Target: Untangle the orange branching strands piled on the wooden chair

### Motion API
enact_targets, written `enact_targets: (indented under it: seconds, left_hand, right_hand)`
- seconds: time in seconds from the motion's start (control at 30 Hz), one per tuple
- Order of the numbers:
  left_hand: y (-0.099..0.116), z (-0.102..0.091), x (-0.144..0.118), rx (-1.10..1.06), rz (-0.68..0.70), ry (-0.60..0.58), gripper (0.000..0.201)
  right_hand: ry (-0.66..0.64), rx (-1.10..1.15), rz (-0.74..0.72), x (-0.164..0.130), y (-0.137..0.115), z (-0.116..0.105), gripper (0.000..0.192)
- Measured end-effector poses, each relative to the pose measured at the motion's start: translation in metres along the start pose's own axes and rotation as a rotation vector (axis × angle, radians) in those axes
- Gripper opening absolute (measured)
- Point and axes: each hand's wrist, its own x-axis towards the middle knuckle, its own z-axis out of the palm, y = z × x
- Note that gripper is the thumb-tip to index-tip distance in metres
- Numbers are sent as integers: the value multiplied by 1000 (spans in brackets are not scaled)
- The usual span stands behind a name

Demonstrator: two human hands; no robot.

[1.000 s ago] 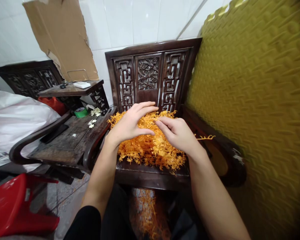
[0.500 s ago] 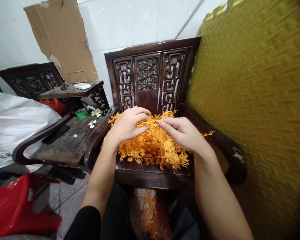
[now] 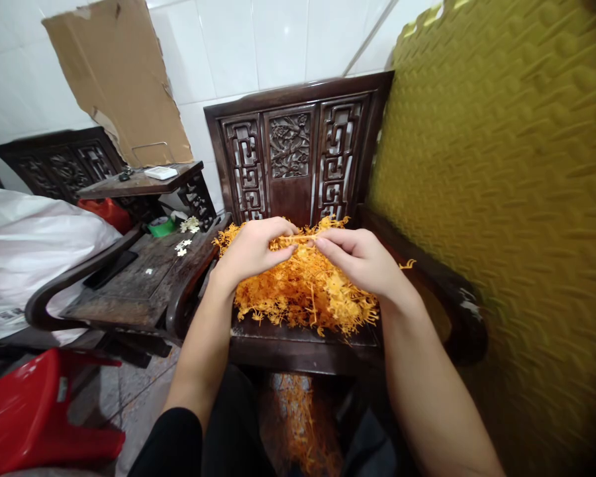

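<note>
Orange sprig (image 3: 305,238) pinched above orange heap (image 3: 305,295) on chair seat (image 3: 298,341)

behind: carved chair back (image 3: 298,156) blocks | right: armrest (image 3: 442,291) and yellow foam mat (image 3: 501,199) close in | left: armrest (image 3: 191,278) bars | above orange sprig pile (image 3: 305,291): open | front seat edge (image 3: 302,348): open

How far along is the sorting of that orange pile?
Done: some orange strands on the floor below the dark carved wooden chair. In hand: left hand and right hand pinch one orange sprig. Left: the big orange plastic sprig heap on the seat.
</note>
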Motion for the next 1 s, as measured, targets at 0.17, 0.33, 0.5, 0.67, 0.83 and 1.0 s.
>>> enact_targets:
  seconds: [0.17,0.33,0.5,0.67,0.83,1.0]
  left_hand:
    - [-2,9,1,82,-118,42,21]
    - [-9,9,2,171,-47,24,13]
    - [-15,16,2,453,-167,169,43]
    - [-36,41,1,541,-226,288,46]
    - [-69,72,-4,556,-161,336,48]
    - [-86,85,-4,520,-189,372,50]
  right_hand:
    - [85,-9,8,1,0,4,43]
    - [70,-112,28,4,0,8,39]
    - [70,-182,24,4,-2,10,39]
    - [160,-314,36,2,-11,15,38]
    - [168,-496,117,0,-21,24,37]
    - [179,-563,137,-2,-26,29,38]
